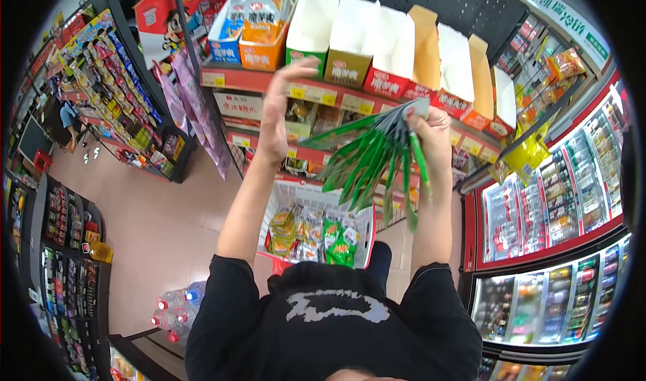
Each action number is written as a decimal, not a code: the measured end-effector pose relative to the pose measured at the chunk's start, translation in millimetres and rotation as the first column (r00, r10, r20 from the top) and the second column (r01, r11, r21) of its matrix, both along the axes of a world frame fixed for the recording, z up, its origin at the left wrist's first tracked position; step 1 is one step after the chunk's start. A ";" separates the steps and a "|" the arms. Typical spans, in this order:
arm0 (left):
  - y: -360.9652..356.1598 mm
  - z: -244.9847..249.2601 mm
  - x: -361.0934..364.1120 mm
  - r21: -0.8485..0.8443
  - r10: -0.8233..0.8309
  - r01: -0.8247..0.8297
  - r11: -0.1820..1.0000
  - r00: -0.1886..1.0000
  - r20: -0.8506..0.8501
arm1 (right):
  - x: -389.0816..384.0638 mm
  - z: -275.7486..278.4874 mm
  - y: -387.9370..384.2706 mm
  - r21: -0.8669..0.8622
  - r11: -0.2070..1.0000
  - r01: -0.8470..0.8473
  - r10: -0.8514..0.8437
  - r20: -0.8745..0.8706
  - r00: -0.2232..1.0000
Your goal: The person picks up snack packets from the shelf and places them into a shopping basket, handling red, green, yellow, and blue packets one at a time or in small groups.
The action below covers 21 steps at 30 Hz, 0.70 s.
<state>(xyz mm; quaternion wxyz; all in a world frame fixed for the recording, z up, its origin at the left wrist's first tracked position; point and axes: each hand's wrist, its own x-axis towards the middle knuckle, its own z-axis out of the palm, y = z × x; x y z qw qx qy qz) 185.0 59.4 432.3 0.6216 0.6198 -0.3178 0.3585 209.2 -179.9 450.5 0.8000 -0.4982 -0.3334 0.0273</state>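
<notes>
My right hand (434, 127) grips a fanned bunch of green snack packets (370, 156) by their upper ends, in front of the shelf. My left hand (279, 108) is raised to the left of the packets, its fingers stretched out and holding nothing. Behind it stands a green-fronted display box (311, 28), which looks empty. Beside that are a blue box (227, 34) and an orange box (264, 34), both filled with packets. Below my hands, a white basket (365, 236) holds yellow, white and green packets (340, 241).
More open display boxes (390, 51) line the shelf to the right. Drinks coolers (552, 193) stand at the right. Snack racks (111, 78) are at the left, with large bottles (178, 307) on the floor at lower left. A person (69, 120) is far off at the left.
</notes>
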 end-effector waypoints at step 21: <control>-115.4 -309.4 -122.6 -0.403 -0.344 0.361 0.841 -0.219 -0.913 | -87.9 -357.6 -34.1 -0.850 0.492 0.187 -0.619 -0.190 0.762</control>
